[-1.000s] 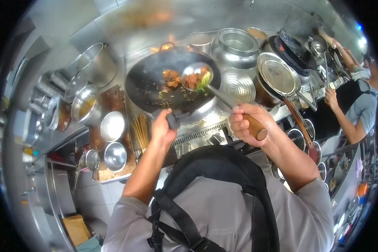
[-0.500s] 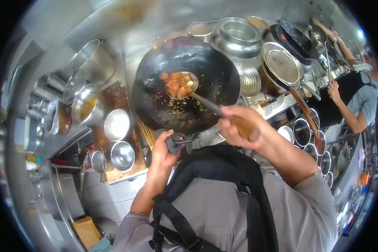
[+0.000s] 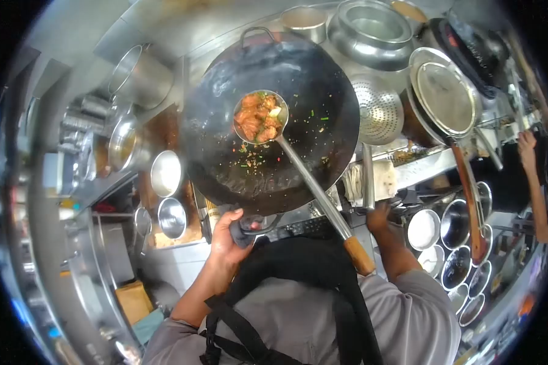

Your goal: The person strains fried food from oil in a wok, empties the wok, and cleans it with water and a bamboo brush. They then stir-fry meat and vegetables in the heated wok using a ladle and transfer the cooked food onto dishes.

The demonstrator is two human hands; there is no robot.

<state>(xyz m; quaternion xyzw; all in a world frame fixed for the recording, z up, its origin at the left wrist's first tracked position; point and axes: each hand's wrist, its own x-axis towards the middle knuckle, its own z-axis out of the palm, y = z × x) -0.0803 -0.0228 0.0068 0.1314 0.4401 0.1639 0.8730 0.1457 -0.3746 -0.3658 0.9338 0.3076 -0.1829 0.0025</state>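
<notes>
My left hand (image 3: pixel 228 237) is closed round a dark cloth (image 3: pixel 242 233) on the near handle of a large black wok (image 3: pixel 323 85), thumb up. Inside the wok rests a ladle (image 3: pixel 315 182) heaped with reddish-brown fried pieces (image 3: pixel 259 118); no hand is on it, and its wooden-ended handle slants toward my chest. Bits of green and red are scattered over the wok's surface. My right hand (image 3: pixel 379 218) reaches low at the stove's front edge, just below the handle of a perforated skimmer (image 3: pixel 380 112). It is in shadow, and its fingers are hard to make out.
Metal pots (image 3: pixel 371 36) stand behind the wok. At right are a round strainer (image 3: pixel 444 97), a long wooden-handled tool (image 3: pixel 469 207) and several bowls (image 3: pixel 423 230). Two steel bowls (image 3: pixel 166 174) sit at left. Another person's arm (image 3: pixel 533 182) shows at far right.
My right hand has let go of the ladle and moved right and down to the stove edge. The ladle now lies in the wok. My left hand keeps its hold.
</notes>
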